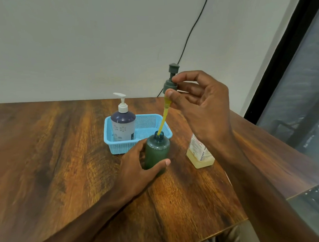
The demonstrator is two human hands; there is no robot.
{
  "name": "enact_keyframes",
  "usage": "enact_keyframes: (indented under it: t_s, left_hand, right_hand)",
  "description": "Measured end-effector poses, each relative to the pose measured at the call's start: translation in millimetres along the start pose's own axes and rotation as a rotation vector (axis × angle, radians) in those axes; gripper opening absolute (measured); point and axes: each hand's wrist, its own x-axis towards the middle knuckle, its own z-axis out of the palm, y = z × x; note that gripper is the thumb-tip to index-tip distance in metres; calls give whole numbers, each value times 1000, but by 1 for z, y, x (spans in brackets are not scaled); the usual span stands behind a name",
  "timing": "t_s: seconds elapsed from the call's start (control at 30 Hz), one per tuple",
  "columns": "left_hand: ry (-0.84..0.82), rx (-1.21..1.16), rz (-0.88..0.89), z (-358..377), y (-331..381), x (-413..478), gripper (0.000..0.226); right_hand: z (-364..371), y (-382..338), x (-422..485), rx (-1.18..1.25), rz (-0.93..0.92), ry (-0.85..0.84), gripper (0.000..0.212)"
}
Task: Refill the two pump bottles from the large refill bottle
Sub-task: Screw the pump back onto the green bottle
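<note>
Your left hand (137, 164) clamps the green bottle (157, 150) upright at six o'clock of the basket (145, 121); your right hand (200, 104) pinches the pump (169, 81), tube still inside the neck to catch drips.

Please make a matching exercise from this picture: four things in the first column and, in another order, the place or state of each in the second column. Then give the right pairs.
Things:
1. green bottle
2. grey pump head
3. white-pump bottle
4. refill bottle

Places or states:
A. stands inside the blue basket
B. lifted by the right hand, its yellow tube tip at the open neck
C. held on the table by the left hand, neck open
D. on the table, partly hidden behind the right forearm

Pairs: 1-C, 2-B, 3-A, 4-D
</note>
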Motion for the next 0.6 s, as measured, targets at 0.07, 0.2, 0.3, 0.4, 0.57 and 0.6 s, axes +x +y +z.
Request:
enact_keyframes:
  t_s: [0.07,0.2,0.3,0.4,0.57,0.6]
  left_hand:
    - [-4,-3,0,-1,0,-1,73]
    - [-13,3,-13,-1,1,-1,73]
    - [-4,-9,-10,-2,5,-3,65]
    - [-6,-6,6,0,8,-3,70]
    - [-9,-19,9,7,12,-1,72]
    - [-17,-18,10,9,12,0,73]
  right_hand:
    - [0,2,-3,-5,1,-7,30]
    - [7,20,-18,-69,49,-73,27]
    - [11,46,-43,-158,199,-132,25]
    - [12,61,-60,-235,240,-51,29]
    - [11,65,-57,-224,228,-6,47]
    - [10,67,-57,-210,240,-15,51]
